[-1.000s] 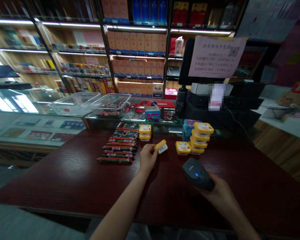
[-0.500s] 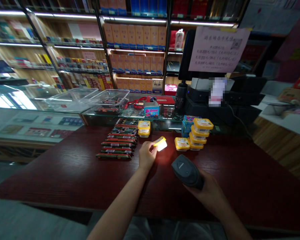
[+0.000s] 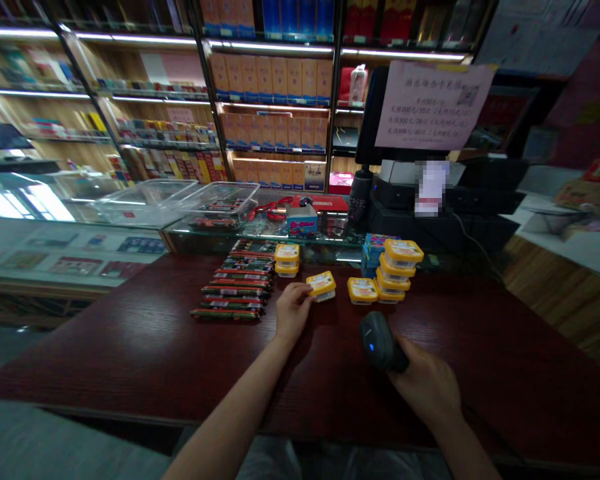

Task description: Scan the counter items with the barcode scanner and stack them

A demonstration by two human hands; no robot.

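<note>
My left hand [image 3: 293,311] is closed on the left edge of a small yellow-lidded plastic tub [image 3: 321,285], just above or on the dark table. My right hand [image 3: 427,377] grips a black barcode scanner [image 3: 379,341], whose blue light is lit. Behind the held tub is a short stack of yellow-lidded tubs [image 3: 287,260]. A single tub [image 3: 363,291] sits to its right, beside a taller stack of the same tubs [image 3: 401,270]. Several long, dark wrapped sticks [image 3: 237,293] lie in a row left of my left hand.
Blue boxes [image 3: 373,253] stand behind the right stack. On the glass counter are clear plastic bins [image 3: 220,200], a small blue-pink box [image 3: 301,220] and a monitor with a paper notice [image 3: 433,103]. Shelves of boxed goods [image 3: 273,79] line the back. The wooden table [image 3: 145,360] spans the front.
The tub in my left hand has gone from tilted and brightly lit to nearly level. The scanner has turned and moved slightly right; its bright light on the tub is gone.
</note>
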